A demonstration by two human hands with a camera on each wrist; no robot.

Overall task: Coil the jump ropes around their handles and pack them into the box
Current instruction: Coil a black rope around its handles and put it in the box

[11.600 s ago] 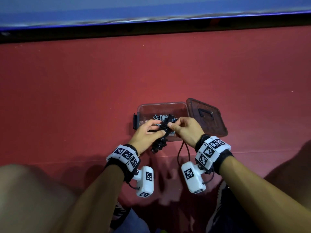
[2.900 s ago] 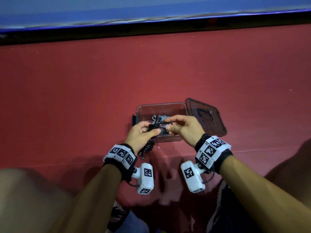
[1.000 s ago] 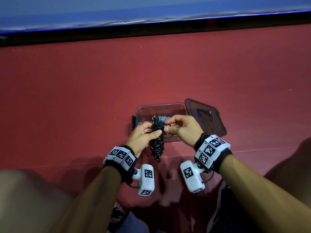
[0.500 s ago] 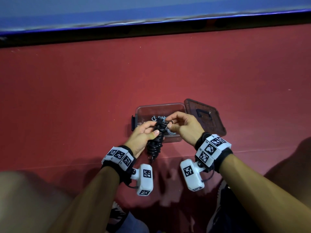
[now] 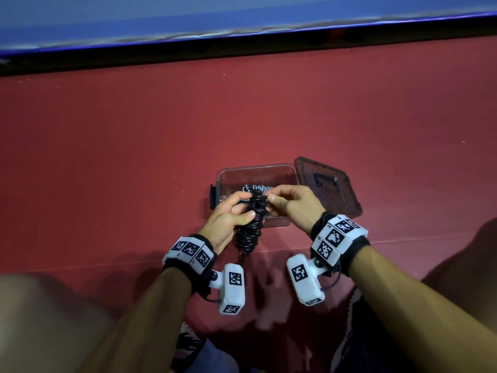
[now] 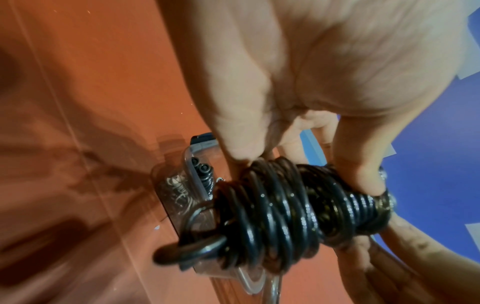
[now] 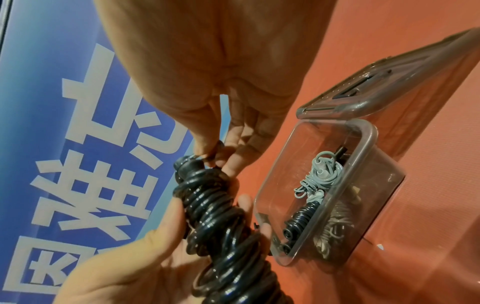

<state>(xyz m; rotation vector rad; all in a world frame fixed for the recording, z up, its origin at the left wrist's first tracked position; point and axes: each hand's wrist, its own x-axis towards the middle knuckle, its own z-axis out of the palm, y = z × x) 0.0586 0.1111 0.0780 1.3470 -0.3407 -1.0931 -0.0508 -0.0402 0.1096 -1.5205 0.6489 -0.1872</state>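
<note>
Black, glossy cord is wound in thick loops around the handles of the black jump rope [image 5: 251, 222], and the bundle is gripped at mid-frame of the head view, held above the near edge of the box. The thumb and fingers of the left hand [image 5: 227, 218] are curled round the middle of the bundle; in the left wrist view the thumb tip and a fingertip are seen pressed onto the coils from above, with a free loop of cord sticking out at the lower left of that frame. The top end of the bundle is pinched between the thumb and forefinger of the right hand [image 5: 291, 203], the other fingers being loosely bent behind them; in the right wrist view the pinch is seen just at the knob-like upper end of the coil.

The clear plastic box [image 5: 282, 173] is set on the red floor [image 5: 134, 157] at centre frame, directly beyond the hands. Inside it a coiled grey jump rope [image 7: 320, 176] and another coiled black rope [image 7: 301, 218] are seen lying side by side, touching. The tinted lid [image 5: 329, 188] is laid open just right of the box. A blue banner [image 7: 78, 144] with large white characters fills the left of the right wrist view.
</note>
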